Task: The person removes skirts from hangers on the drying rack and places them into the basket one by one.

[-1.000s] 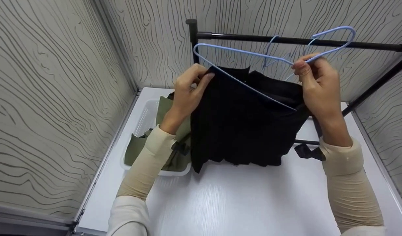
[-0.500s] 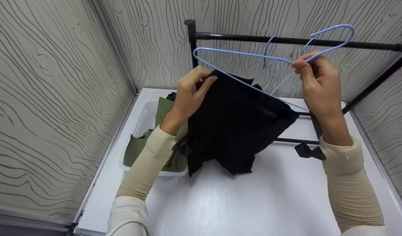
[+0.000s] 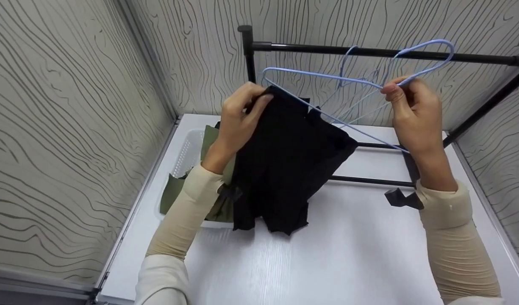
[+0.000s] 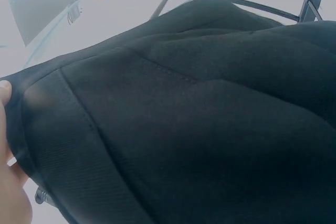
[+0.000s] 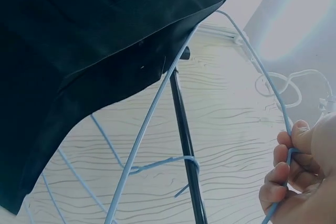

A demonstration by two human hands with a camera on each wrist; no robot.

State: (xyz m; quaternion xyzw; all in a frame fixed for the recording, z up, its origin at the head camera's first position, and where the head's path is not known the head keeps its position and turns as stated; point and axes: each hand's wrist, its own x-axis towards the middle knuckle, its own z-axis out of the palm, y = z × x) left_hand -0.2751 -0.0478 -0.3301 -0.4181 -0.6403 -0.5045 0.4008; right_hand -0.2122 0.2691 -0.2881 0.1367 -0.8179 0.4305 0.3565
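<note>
My left hand pinches the upper left corner of a black garment, which hangs down in loose folds. In my right hand is a light blue hanger, pinched at the neck below its hook. The hanger's left end lies right by the pinched corner, and its lower bar runs along the garment's top edge. From the right wrist view, the hanger's corner disappears behind the cloth near the left fingers. A seamed band of the garment fills much of the left wrist view.
Behind the hands stands a black clothes rack with more blue hangers on its rail. A white perforated basket holding green cloth sits at the left of the white table. Patterned walls enclose the space.
The garment's right side has dropped and swung left, away from the right hand. The hanger has lowered slightly, and its left end has shifted right. Both hands keep their grips.
</note>
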